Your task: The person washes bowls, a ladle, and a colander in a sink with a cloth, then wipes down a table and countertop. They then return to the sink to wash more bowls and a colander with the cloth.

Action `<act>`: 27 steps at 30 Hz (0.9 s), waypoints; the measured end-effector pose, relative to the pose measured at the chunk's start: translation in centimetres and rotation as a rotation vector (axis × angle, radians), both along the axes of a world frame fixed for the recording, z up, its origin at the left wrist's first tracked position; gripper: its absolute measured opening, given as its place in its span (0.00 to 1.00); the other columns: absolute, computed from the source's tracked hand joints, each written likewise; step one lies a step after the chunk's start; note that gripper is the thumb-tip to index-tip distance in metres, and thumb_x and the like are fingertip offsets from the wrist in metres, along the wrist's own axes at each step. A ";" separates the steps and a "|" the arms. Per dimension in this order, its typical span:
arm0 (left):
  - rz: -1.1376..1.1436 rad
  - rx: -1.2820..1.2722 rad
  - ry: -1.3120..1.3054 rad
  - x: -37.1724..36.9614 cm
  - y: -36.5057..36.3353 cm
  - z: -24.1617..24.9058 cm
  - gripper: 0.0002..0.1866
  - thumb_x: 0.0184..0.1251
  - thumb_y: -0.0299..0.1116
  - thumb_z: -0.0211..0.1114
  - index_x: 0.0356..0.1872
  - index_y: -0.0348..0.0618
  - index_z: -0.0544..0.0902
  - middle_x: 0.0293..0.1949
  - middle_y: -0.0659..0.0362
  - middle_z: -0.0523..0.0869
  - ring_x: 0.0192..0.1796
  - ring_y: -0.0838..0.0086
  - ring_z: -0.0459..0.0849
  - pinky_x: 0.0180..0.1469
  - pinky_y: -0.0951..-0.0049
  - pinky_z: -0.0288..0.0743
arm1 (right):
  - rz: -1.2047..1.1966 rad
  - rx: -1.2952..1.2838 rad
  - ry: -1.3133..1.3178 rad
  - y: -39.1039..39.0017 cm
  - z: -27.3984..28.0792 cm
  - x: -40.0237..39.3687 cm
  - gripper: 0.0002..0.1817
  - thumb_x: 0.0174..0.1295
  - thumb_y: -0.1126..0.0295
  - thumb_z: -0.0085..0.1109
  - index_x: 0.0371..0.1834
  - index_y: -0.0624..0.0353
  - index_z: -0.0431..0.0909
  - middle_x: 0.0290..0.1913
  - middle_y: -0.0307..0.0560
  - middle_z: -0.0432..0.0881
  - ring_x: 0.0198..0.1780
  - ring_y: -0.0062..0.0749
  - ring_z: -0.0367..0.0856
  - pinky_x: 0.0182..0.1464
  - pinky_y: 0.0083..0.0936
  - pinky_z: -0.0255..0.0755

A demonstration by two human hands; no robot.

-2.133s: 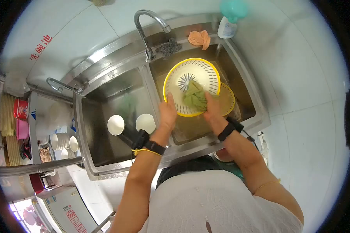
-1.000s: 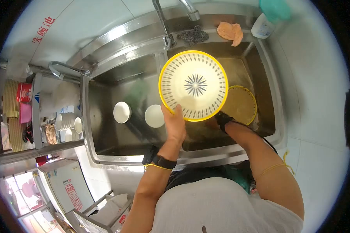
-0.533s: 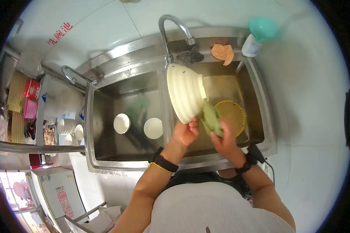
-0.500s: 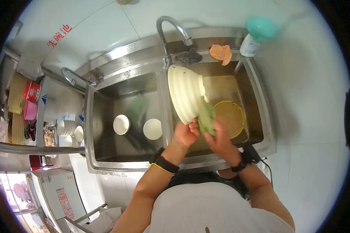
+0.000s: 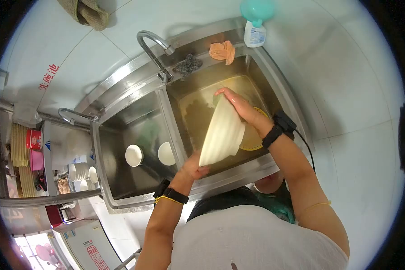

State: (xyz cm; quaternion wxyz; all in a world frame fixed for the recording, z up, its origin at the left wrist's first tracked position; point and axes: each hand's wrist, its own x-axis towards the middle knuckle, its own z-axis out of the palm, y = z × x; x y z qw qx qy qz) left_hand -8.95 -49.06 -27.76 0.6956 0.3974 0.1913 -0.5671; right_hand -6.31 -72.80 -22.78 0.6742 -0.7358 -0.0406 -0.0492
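I hold a big white ribbed bowl (image 5: 221, 134) on edge over the right sink basin (image 5: 256, 74), its outside facing me. My left hand (image 5: 193, 167) grips the bowl's near rim. My right hand (image 5: 240, 108) lies flat on the bowl's far rim and upper side. No green cloth shows in either hand. A yellow-rimmed dish (image 5: 253, 143) lies in the brownish water behind the bowl, mostly hidden.
Two small white bowls (image 5: 134, 155) (image 5: 166, 153) sit in the left basin (image 5: 117, 180). A faucet (image 5: 154, 49), steel scrubber (image 5: 187, 65), orange rag (image 5: 222, 50) and soap bottle (image 5: 255, 27) line the back ledge. A rack (image 5: 40, 157) with dishes stands to the left.
The green cloth has left my right hand, which now rests on the bowl's far rim. The bowl has tilted lower over the right basin; my view has shifted.
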 end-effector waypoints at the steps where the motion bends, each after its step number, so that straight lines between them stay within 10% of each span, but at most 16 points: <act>1: 0.000 0.001 0.000 -0.3 0.1 -0.6 0.10 0.58 0.38 0.53 0.32 0.42 0.73 0.10 0.65 0.66 0.08 0.84 0.61 0.07 0.88 0.49 | 0.095 0.187 0.153 -0.3 -0.4 -0.2 0.17 0.62 0.62 0.36 0.49 0.60 0.65 0.44 0.40 0.70 0.46 0.24 0.68 0.49 0.22 0.61; 4: 0.016 -0.103 0.170 -1.1 0.2 -2.0 0.11 0.59 0.42 0.51 0.27 0.48 0.72 0.09 0.69 0.65 0.07 0.85 0.58 0.07 0.85 0.47 | -0.031 0.672 0.312 1.0 -1.9 -2.0 0.19 0.62 0.60 0.37 0.50 0.61 0.66 0.43 0.38 0.72 0.44 0.23 0.70 0.47 0.21 0.64; 6: -0.076 -0.624 0.450 -1.2 0.1 -2.8 0.11 0.57 0.43 0.52 0.30 0.47 0.73 0.14 0.66 0.70 0.13 0.81 0.67 0.11 0.85 0.58 | -0.130 0.843 0.341 2.9 -3.9 -3.1 0.20 0.62 0.58 0.36 0.48 0.61 0.67 0.43 0.40 0.73 0.43 0.24 0.71 0.47 0.22 0.65; 11: 0.020 -0.257 -0.032 -0.6 -1.7 3.3 0.18 0.60 0.45 0.50 0.44 0.44 0.70 0.35 0.58 0.76 0.35 0.72 0.75 0.37 0.69 0.72 | -0.192 1.219 0.273 4.1 -5.0 -3.9 0.23 0.61 0.54 0.39 0.49 0.61 0.68 0.44 0.43 0.75 0.43 0.25 0.73 0.47 0.23 0.66; 15: 0.200 -0.196 -0.797 2.1 -0.3 6.1 0.27 0.61 0.50 0.46 0.56 0.43 0.60 0.54 0.56 0.68 0.56 0.66 0.67 0.56 0.63 0.62 | -0.353 0.930 0.357 4.0 -4.8 -3.6 0.23 0.60 0.57 0.38 0.50 0.63 0.67 0.48 0.47 0.72 0.49 0.31 0.70 0.51 0.25 0.63; 20: 0.488 -0.309 -0.513 1.1 -1.0 6.3 0.28 0.63 0.52 0.40 0.58 0.44 0.58 0.57 0.57 0.65 0.57 0.66 0.65 0.58 0.62 0.59 | -0.629 0.728 0.253 6.5 -5.6 -3.8 0.22 0.62 0.58 0.36 0.50 0.65 0.65 0.50 0.49 0.70 0.53 0.34 0.67 0.55 0.27 0.59; 22: 0.597 -0.373 -0.441 0.5 -1.3 5.9 0.28 0.63 0.53 0.39 0.58 0.44 0.58 0.57 0.57 0.65 0.57 0.65 0.64 0.59 0.62 0.58 | -0.779 0.057 0.021 7.9 -6.0 -4.3 0.26 0.59 0.61 0.36 0.54 0.73 0.58 0.56 0.62 0.61 0.59 0.46 0.57 0.60 0.31 0.48; 27: 0.684 -0.354 -0.442 -0.1 -1.9 5.8 0.28 0.63 0.53 0.40 0.57 0.42 0.59 0.57 0.59 0.64 0.57 0.66 0.64 0.59 0.64 0.57 | -0.801 -0.181 -0.072 12.1 -4.4 -6.4 0.25 0.59 0.62 0.34 0.53 0.74 0.57 0.56 0.65 0.58 0.57 0.55 0.55 0.59 0.35 0.47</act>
